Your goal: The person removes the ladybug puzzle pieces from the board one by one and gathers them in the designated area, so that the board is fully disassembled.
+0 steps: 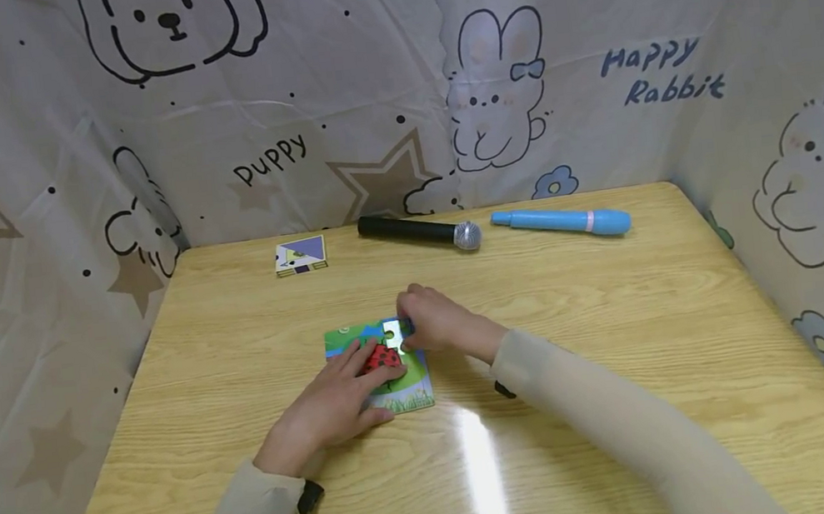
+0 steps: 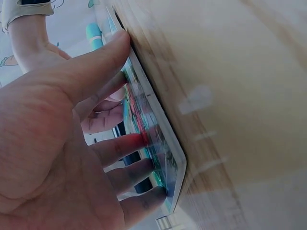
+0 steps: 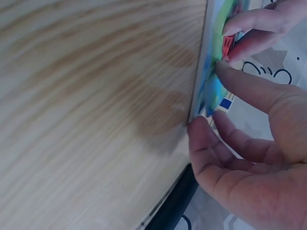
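Note:
A ladybug jigsaw puzzle [image 1: 415, 397], green and blue with a thin pale edge, lies flat on the table. My left hand [image 1: 332, 399] rests on its left and middle part with the fingers spread, fingertips [image 2: 151, 165] pressing the face and the thumb along the near edge. At the far right corner my right hand [image 1: 434, 319] pinches a blue-green puzzle piece [image 3: 211, 93], thumb on the face and curled forefinger at the edge. A bright white patch [image 1: 392, 332] shows beside the right thumb; I cannot tell whether it is glare or bare backing.
Along the back of the wooden table [image 1: 579, 340] lie a small stack of patterned cards or tiles [image 1: 300, 254], a black microphone [image 1: 409, 230] with a silver head, and a blue stick-shaped thing [image 1: 562, 222]. Printed cloth [image 1: 363, 78] hangs behind and at both sides.

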`<state>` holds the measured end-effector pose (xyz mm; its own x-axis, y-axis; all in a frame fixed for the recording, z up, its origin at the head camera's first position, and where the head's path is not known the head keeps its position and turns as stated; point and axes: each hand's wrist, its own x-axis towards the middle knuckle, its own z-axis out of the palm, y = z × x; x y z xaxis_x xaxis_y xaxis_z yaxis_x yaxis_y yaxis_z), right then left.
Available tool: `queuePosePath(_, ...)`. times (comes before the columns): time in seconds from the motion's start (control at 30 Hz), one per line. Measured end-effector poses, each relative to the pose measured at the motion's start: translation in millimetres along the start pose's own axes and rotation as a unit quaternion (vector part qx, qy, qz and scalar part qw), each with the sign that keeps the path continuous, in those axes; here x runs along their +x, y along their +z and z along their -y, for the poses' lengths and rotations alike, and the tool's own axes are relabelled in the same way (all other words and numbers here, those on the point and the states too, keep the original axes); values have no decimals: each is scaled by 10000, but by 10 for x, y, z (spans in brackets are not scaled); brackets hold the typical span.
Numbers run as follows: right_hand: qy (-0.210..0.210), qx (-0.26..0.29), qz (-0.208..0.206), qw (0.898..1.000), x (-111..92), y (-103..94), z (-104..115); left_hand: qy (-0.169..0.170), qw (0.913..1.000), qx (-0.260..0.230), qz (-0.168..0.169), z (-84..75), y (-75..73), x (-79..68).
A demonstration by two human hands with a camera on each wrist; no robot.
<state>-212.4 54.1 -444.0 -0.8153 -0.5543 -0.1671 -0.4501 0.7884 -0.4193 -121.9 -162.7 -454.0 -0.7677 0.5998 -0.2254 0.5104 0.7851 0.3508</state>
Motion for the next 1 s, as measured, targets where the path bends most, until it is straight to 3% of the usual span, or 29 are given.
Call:
queuePosePath(0.37,-732,79,-658,9951,-57,37,-139,99,9999,-60,-74,-10,-32,33)
queuePosePath(0.57,-1021,853,-846,9875,-119,24,-256,46,9997,-253,-37,-8,-35,44)
queuePosePath(0.77,-907,1489,-918,9804,-205,-96,-470,-50,9989,-468,62,14,-34,25)
queuePosePath(1.0,-556,1360,-885,9852,-436,-334,-849,-52,9982,-586,111,58,-22,13)
